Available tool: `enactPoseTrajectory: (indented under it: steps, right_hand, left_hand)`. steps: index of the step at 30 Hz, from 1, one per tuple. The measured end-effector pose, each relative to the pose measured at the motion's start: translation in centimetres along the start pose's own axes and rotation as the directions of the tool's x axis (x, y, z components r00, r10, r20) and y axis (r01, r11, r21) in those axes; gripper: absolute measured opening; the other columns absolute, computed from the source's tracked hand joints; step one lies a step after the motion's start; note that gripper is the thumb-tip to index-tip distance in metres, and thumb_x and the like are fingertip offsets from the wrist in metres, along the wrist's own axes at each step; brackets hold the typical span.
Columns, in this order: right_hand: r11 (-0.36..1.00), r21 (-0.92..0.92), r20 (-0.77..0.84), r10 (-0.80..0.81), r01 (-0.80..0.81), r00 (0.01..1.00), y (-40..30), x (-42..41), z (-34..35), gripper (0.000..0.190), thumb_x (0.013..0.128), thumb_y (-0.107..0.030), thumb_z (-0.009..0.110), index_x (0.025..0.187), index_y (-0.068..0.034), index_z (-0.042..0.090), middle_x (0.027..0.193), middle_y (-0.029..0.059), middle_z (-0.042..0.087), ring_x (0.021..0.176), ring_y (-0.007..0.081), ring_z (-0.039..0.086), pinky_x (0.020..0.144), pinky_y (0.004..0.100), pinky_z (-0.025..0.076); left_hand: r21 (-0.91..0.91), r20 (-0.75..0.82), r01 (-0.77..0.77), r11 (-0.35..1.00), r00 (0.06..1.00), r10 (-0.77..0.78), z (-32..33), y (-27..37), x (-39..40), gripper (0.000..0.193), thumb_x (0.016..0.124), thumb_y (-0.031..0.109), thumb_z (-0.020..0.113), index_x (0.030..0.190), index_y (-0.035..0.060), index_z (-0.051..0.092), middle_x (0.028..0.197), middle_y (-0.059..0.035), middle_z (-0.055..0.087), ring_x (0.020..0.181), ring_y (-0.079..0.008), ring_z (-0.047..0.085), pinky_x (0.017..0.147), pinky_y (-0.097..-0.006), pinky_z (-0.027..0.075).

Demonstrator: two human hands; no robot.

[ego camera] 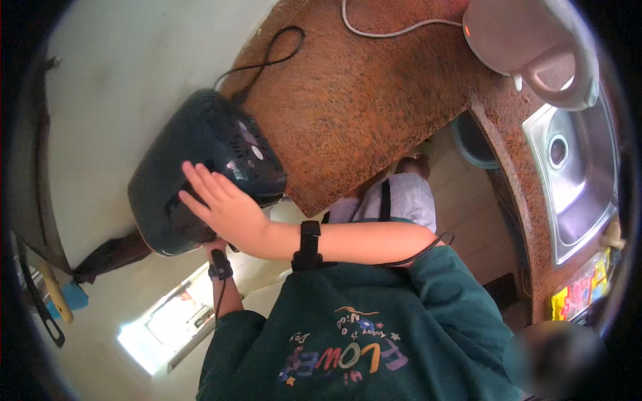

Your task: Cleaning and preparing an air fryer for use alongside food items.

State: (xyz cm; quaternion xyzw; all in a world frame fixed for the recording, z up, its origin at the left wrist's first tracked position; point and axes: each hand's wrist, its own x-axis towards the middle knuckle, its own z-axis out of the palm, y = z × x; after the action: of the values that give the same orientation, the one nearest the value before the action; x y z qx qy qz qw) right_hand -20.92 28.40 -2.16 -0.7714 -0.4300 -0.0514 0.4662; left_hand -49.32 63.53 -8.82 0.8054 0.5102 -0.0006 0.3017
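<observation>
A glossy black countertop appliance, apparently an air fryer (185, 130), is at the left of the view, against the corner of a speckled brown stone counter (351, 100). My right hand (225, 208) lies on its smooth casing, fingers extended and slightly apart. Lower down, my left hand (216, 245) is at the appliance's near edge; its fingers are mostly hidden behind my right hand and the casing, so its grip cannot be seen. Black straps with small modules are on both wrists. A black cord (266, 62) loops on the counter behind the appliance.
An electric kettle (521, 35) with a lit red light and white cord stands at upper right. Beyond a counter edge are a steel sink (584, 155) and a yellow-and-red plastic packet (582, 290). Utensils with handles (55, 290) are at far left. A dark round container (474, 140) is below the counter.
</observation>
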Motion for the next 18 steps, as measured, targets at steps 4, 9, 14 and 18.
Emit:
enactPoseTrajectory:
  steps: [4, 9, 14, 18]
  right_hand:
    - [0.998, -0.05, -0.009, 0.043, -0.044, 0.999, 0.7, 0.2, -0.2, 0.052, 0.082, -0.025, 0.047, 0.131, -0.007, 0.042, 0.143, 0.0239, 0.023, 0.131, 0.0349, 0.025, 0.105, 0.0415, 0.023]
    - [0.998, -0.055, -0.016, 0.028, -0.029, 0.999, 0.8, 0.6, -1.5, 0.051, 0.081, -0.021, 0.046, 0.129, -0.004, 0.043, 0.141, 0.024, 0.025, 0.131, 0.0351, 0.026, 0.104, 0.047, 0.024]
    - [0.999, -0.01, -0.004, 0.046, -0.046, 0.999, 4.7, 0.5, -2.9, 0.076, 0.066, -0.009, 0.061, 0.135, -0.002, 0.031, 0.139, 0.0262, 0.026, 0.127, 0.0391, 0.03, 0.101, 0.0483, 0.028]
    - [0.996, 0.084, 0.022, 0.037, -0.039, 0.999, 5.6, 0.0, -4.0, 0.102, 0.05, -0.015, 0.077, 0.137, -0.002, 0.026, 0.139, 0.0212, 0.028, 0.127, 0.0357, 0.031, 0.101, 0.0495, 0.027]
  left_hand:
    - [-0.156, -0.02, 0.003, 0.988, 1.0, -0.006, 1.3, -0.5, -1.4, 0.052, 0.073, 0.021, 0.057, 0.124, 0.0125, 0.051, 0.128, -0.0085, 0.052, 0.12, -0.0225, 0.045, 0.105, -0.0348, 0.028]
    - [-0.294, -0.067, -0.109, 0.95, 0.993, 0.093, 1.2, -1.2, -1.8, 0.049, 0.07, 0.018, 0.06, 0.118, 0.0122, 0.056, 0.121, -0.0095, 0.056, 0.115, -0.0224, 0.05, 0.103, -0.0335, 0.032]
    - [0.666, -0.066, -0.41, 0.623, 0.8, 0.597, 3.4, 5.3, -4.3, 0.009, 0.062, 0.013, 0.065, 0.066, 0.0069, 0.069, 0.072, -0.0125, 0.067, 0.069, -0.0269, 0.063, 0.073, -0.0336, 0.05]
    - [0.639, 0.032, -0.396, 0.659, 0.87, 0.492, 1.5, 9.3, -8.0, 0.01, 0.064, 0.014, 0.062, 0.062, 0.0044, 0.065, 0.063, -0.0149, 0.062, 0.057, -0.0268, 0.061, 0.061, -0.0351, 0.049]
